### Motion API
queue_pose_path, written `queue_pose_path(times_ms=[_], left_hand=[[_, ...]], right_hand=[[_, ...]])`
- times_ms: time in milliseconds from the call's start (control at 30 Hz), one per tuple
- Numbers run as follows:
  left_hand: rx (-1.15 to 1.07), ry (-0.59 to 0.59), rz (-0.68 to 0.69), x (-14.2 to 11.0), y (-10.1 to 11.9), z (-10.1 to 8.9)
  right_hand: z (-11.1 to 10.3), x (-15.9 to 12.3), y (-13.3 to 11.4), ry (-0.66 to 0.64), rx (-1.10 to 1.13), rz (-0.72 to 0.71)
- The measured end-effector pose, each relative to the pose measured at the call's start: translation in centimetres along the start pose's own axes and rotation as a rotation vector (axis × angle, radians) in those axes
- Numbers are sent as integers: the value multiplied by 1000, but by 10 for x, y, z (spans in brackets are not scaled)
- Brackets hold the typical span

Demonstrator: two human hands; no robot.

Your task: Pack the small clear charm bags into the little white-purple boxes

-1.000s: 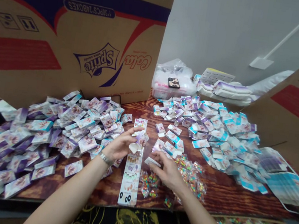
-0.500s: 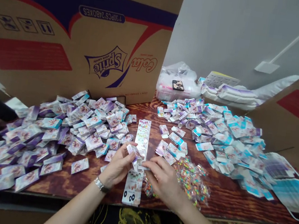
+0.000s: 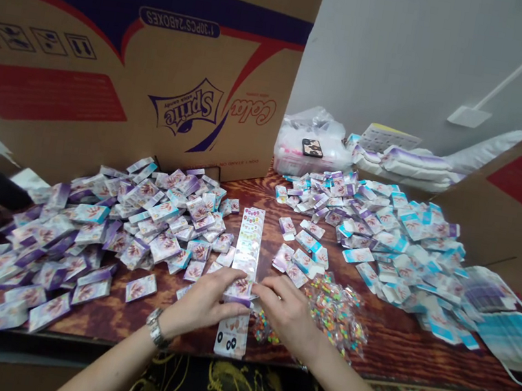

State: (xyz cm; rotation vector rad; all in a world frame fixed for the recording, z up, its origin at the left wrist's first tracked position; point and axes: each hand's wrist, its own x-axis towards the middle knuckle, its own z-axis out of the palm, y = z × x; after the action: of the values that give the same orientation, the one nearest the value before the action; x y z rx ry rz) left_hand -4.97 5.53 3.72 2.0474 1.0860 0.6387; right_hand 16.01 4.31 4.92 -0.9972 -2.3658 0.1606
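Card [image 3: 241, 288]: small, printed, held between both hands, over a long strip [image 3: 248, 242] on the tabletop [image 3: 395, 346].
Left hand [image 3: 203, 301]: narrow, fingers closed on card's left side.
Right hand [image 3: 287, 310]: narrow, fingers closed at card's right edge.
Progress: many cards stay in left pile [image 3: 89, 229] and right pile [image 3: 396, 242]; colored bags [image 3: 333, 317] lie beside right hand.

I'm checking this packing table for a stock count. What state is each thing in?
Left hand: gripping a small purple-and-white packet.
Right hand: fingers against the packet's right end.
Long printed card: flat on the wooden table, partly under the hands.
Purple-and-white packets: loose in a scattered pile.
Clear bags of colourful pieces: heaped together.
Cardboard carton flap: standing upright.
Phone: lying on a clear plastic bag.
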Motion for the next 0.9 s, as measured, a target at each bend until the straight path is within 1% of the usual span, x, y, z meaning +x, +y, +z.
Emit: queue_pose_path(times_ms=[67,133,233,300,367,500,533,567,667,733,800,867,900], left_hand=[[136,-41,-19,-3,-1,1],[208,-37,-35,-7,-2,7],[269,9,-52,-11,-1,20],[327,45,-66,-12,2,28],[369,69,-77,-13,5,33],[318,120,-85,-13,10,37],[290,146,-82,-13,11,38],[266,176,-76,-13,11,39],[230,271,-43,-13,13,43],[226,309,-26,-13,13,46],[221,327,-23,-13,13,47],[221,335,-31,-12,12,47],[228,337,-36,-11,13,46]], right_hand=[[-1,1,1,-23,131,22],[-2,3,0,-62,287,87],[-1,4,-3,-64,449,272],[4,3,-4,-10,480,382],[13,0,-4,53,502,454],[28,-7,-4,180,568,517],[30,-9,-5,213,548,500],[31,-10,-6,240,508,453],[29,-11,-10,299,343,234],[26,-12,-12,328,258,127],[24,-13,-11,329,192,29],[23,-13,-9,291,155,-88],[23,-13,-8,274,156,-111]])
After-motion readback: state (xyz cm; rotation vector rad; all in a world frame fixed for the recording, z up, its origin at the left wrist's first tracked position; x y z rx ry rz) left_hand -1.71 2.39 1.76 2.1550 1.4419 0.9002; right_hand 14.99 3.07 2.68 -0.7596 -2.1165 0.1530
